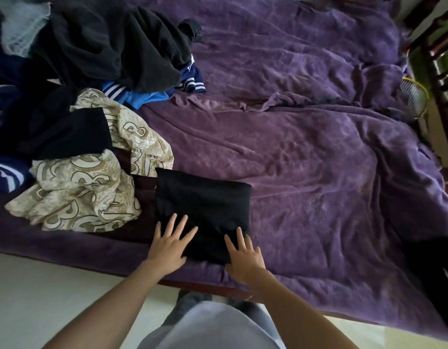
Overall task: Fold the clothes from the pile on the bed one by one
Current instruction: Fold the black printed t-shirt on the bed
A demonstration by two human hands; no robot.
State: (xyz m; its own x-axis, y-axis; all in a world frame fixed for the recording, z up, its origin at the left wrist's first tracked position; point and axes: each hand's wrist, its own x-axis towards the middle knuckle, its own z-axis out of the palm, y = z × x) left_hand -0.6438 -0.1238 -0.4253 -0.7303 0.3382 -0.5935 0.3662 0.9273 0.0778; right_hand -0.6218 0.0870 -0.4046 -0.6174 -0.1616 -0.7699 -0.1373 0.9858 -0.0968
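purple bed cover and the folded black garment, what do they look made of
The purple bed cover looks like soft plush or velvety fabric, going by its slight sheen and brushed streaks. The folded black garment looks like matte, thin cloth that lies flat with clean edges; the fibre cannot be told.

Seemingly black garment [202, 197], purple bedspread [318, 159]

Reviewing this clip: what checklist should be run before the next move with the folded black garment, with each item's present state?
1. Folded black garment lies flat, rectangular: ok.
2. Left hand flat on its near left part: ok.
3. Right hand flat on its near right corner: ok.
4. Bare purple blanket to its right: ok.
5. Garment apart from cream patterned cloth: cannot tell.
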